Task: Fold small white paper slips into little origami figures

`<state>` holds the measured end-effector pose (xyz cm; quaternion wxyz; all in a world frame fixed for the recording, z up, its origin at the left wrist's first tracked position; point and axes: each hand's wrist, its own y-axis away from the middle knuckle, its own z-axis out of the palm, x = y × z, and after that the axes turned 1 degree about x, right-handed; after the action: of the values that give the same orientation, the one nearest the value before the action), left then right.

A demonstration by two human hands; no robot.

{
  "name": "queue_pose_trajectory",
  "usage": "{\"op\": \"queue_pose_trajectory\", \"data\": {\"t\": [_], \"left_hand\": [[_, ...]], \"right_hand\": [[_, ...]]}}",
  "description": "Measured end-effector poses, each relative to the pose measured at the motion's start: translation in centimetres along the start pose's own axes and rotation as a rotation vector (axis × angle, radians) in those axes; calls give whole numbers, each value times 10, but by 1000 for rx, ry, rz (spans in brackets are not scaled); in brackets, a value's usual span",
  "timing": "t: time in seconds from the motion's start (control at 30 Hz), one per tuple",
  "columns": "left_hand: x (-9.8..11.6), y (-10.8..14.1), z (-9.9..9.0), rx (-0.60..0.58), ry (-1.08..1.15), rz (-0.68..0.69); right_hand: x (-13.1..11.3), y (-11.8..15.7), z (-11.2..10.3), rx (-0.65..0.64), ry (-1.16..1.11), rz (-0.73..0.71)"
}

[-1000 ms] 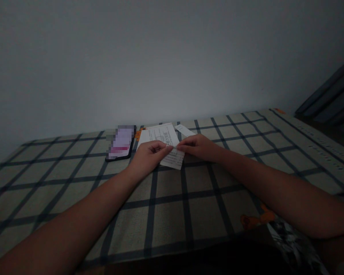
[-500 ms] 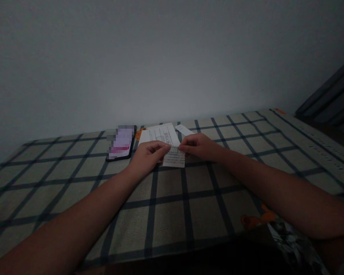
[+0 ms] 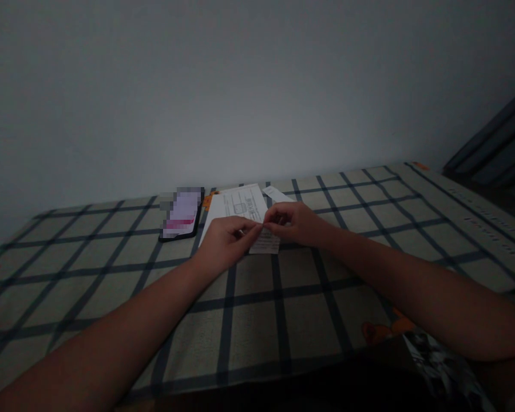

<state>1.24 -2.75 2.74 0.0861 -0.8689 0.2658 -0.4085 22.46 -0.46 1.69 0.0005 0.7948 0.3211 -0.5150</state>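
A small printed slip of paper (image 3: pixel 266 243) hangs below my fingertips, its top edge pinched between both hands. My left hand (image 3: pixel 229 240) is closed on it from the left, thumb and forefinger together. From the right, my right hand (image 3: pixel 292 222) pinches the same top edge, and the fingertips of the two hands meet. Under and behind my left hand lies a larger white printed sheet (image 3: pixel 236 203). Another narrow white paper (image 3: pixel 277 194) lies just beyond my right hand.
A phone (image 3: pixel 182 214) with a lit, blurred screen lies left of the papers on the checked cloth (image 3: pixel 253 320). A pale wall (image 3: pixel 257 91) rises behind. Dark fabric is at the bottom edge, and a dark striped object (image 3: pixel 493 143) stands at right.
Both hands have shifted slightly right and their fingertips have come together, covering more of the slip's top. More of the large sheet shows behind my left hand.
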Motion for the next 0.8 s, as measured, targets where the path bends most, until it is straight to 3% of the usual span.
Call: {"op": "queue_pose_trajectory", "data": {"t": [0.17,0.33,0.57,0.8], "left_hand": [[0,4,-1,19,-175,127],[2,6,-2,105,-236,233],[-1,5,0,243,-183,170],[0,3,-2,262,-150,90]], "right_hand": [[-8,0,0,21,157,-72],[-5,-5,1,40,169,-157],[4,-7,-11,69,245,-192],[6,-7,-21,47,209,-126]]}}
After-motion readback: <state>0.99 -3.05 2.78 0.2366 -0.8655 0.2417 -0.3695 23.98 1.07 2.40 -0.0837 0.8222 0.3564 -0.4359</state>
